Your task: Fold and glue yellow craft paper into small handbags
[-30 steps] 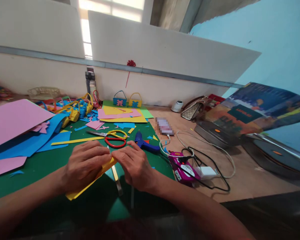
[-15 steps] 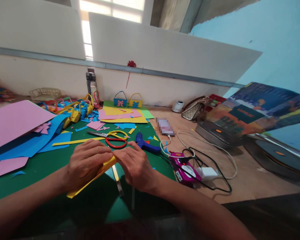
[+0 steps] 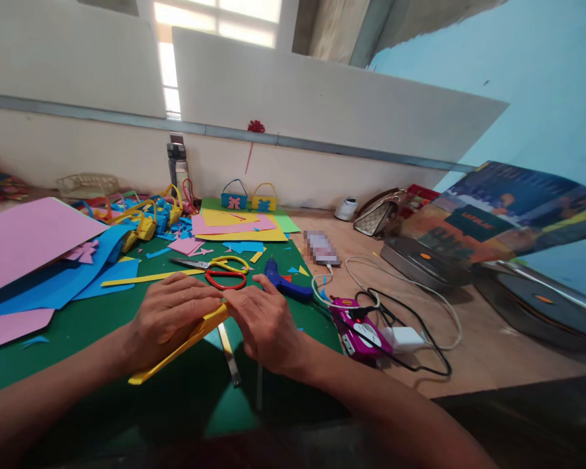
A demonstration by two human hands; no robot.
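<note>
A folded piece of yellow paper slants between my hands above the green mat. My left hand is wrapped over its upper side. At the paper's right end, my right hand pinches it, with the fingertips partly hidden. Beneath the hands lies a narrow metal strip, perhaps a ruler. Just beyond them are scissors with one yellow and one red handle. A blue glue gun rests to the right of the scissors.
Pink sheets and blue sheets cover the left side. Small yellow bags pile behind them. A purple power strip with tangled cables, a phone and dark cases lie at right. Two little paper bags stand by the wall.
Both hands stay on the yellow paper, almost in the same pose. The paper's lower edge shows slightly more openly below my left hand. Nothing else has visibly moved.
</note>
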